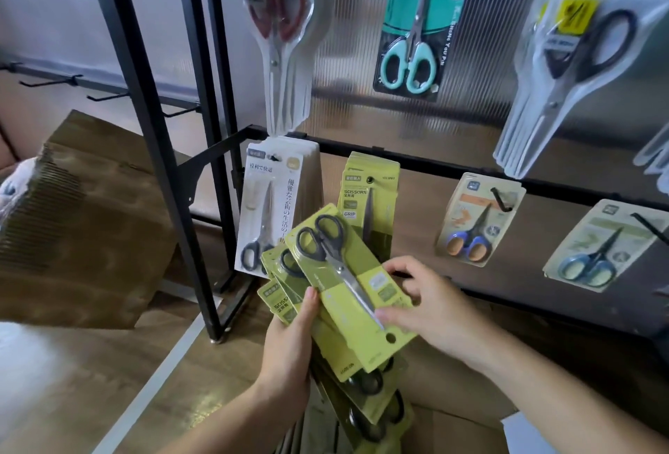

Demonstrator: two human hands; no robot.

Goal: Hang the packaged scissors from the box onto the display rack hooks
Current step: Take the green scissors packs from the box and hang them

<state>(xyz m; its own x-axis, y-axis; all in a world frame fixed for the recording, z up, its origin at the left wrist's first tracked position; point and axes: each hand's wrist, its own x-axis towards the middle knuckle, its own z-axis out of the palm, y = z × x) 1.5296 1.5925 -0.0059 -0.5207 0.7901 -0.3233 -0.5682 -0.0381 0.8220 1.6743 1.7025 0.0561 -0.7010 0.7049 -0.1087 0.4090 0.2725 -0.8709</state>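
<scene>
Left hand (289,341): low centre, fingers clamped on the left edge of a fanned bundle of green packs (325,355), thumb lying on the front. Bundle: yellow-green cards, each with black-handled scissors, held in front of the display rack (144,98) and not on any hook; its lower packs reach down toward a cardboard box (456,424) at the bottom edge. Top pack (347,290): uppermost of the bundle, tilted, handles up-left, hang hole at the lower right. Right hand (430,305): fingers closed on the top pack's right end, thumb on the face near the blade tip, the other fingers curled over the upper edge. Hung green packs (369,192): same kind, a row on a hook of the lower rail, just behind the bundle. White packs (268,214): Japanese lettering, black handles, hanging just left of the hung green ones. Lower rail, further right: an orange-and-blue pack (474,225) and a blue-handled pack (601,247), well apart. Upper rail: red-handled packs (278,18), a teal card (416,29), clear black-handled packs (579,55). Bare hooks (108,95): on a rail to the far left. Second carton (90,229): brown, on the wooden floor (72,381) left of the rack.
</scene>
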